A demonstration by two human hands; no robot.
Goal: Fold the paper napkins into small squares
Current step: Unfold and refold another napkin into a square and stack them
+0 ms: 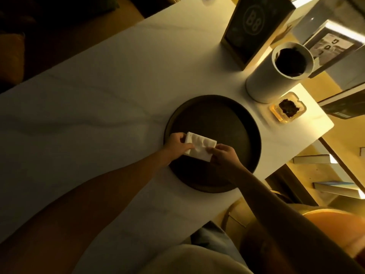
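Note:
A white paper napkin [199, 146], folded into a small rectangle, is held just above the left part of a dark round tray [217, 115]. My left hand [178, 144] pinches its left edge with thumb on top. Its lower right corner is gripped by my right hand [222, 155]. Both forearms reach in from the lower part of the view. Whether the napkin touches the tray cannot be told.
The tray sits on a white table [98, 105]. A white cylinder holder [276, 74] with dark contents stands at the right, a glass ashtray [287, 109] beside it, and a dark "B8" table sign [256, 26] behind. The table's edge runs close on the right.

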